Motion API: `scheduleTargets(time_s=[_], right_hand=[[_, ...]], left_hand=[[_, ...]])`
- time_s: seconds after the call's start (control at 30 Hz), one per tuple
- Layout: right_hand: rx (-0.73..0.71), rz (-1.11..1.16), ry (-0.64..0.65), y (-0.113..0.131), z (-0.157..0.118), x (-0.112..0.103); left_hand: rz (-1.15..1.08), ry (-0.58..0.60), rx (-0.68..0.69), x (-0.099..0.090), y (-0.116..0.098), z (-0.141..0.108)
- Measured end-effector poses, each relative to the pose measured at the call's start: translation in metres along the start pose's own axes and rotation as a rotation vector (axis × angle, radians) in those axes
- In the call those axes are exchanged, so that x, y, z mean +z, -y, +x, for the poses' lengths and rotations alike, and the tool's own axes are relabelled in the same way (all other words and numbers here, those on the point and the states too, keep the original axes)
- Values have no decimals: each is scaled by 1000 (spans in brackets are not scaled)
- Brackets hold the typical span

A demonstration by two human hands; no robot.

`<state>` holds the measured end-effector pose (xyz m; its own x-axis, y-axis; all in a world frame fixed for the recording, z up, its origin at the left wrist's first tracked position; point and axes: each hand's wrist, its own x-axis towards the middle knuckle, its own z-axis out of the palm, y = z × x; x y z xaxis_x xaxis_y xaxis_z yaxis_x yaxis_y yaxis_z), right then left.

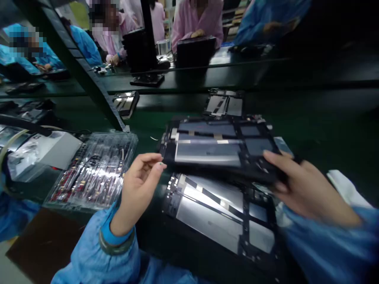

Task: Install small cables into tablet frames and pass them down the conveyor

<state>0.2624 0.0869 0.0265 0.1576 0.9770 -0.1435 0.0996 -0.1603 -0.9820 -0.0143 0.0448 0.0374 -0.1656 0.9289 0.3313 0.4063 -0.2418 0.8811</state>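
My right hand (pixel 308 189) grips the right end of a dark tablet-like device (pixel 210 146) with silvery battery panels, its thumb on top. The device is raised and partly overlaps a second, similar device (pixel 213 215) lying nearer to me on the dark green bench. At the raised device's left corner is my left hand (pixel 142 181), thumb and forefinger close together with a tiny green speck at the thumb tip. Whether those fingers hold the device's edge or something small is not clear.
A clear plastic tray (pixel 91 169) of small parts is at the left, beside a white box (pixel 50 152). More opened devices (pixel 226 103) lie further back. A slanted green post (pixel 85 79) rises at the left. People in blue and pink work across the bench.
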Motion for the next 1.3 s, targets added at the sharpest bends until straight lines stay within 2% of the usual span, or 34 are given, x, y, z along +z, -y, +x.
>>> scheduleTargets(time_s=[0.07,0.17,0.3,0.43,0.53,0.63,0.73,0.83,0.93,1.0,1.03,1.13,1.17,1.23,1.3], right_hand=[[32,133,-4,15,45,29],[48,176,31,28,93,76],[76,186,56,25,123,117],[90,182,70,20,137,134],[107,173,92,21,137,135],[122,161,123,26,119,121],[157,134,166,26,83,99],[259,53,246,17,40,81],[342,-107,372,6,14,67],[315,-292,408,4,14,56],[280,-406,375,6,18,49],[67,-633,169,19,40,36],[-24,-623,125,24,46,37],[-142,-472,145,33,56,50],[-123,-239,223,34,61,75]], left_hand=[[-17,-5,-34,-3,5,-5],[98,-32,41,-5,15,-7],[191,30,152,-5,30,-8],[194,107,135,-2,43,-13],[228,101,105,-2,49,-16],[335,47,146,-6,50,-15],[514,33,261,-7,50,-11],[759,54,363,-1,51,-7],[946,162,498,6,56,-10],[980,257,587,9,60,-15],[987,287,615,10,61,-17],[1010,312,653,11,64,-24],[1016,318,662,12,64,-24],[1023,325,677,12,64,-25],[1025,330,677,12,64,-24]])
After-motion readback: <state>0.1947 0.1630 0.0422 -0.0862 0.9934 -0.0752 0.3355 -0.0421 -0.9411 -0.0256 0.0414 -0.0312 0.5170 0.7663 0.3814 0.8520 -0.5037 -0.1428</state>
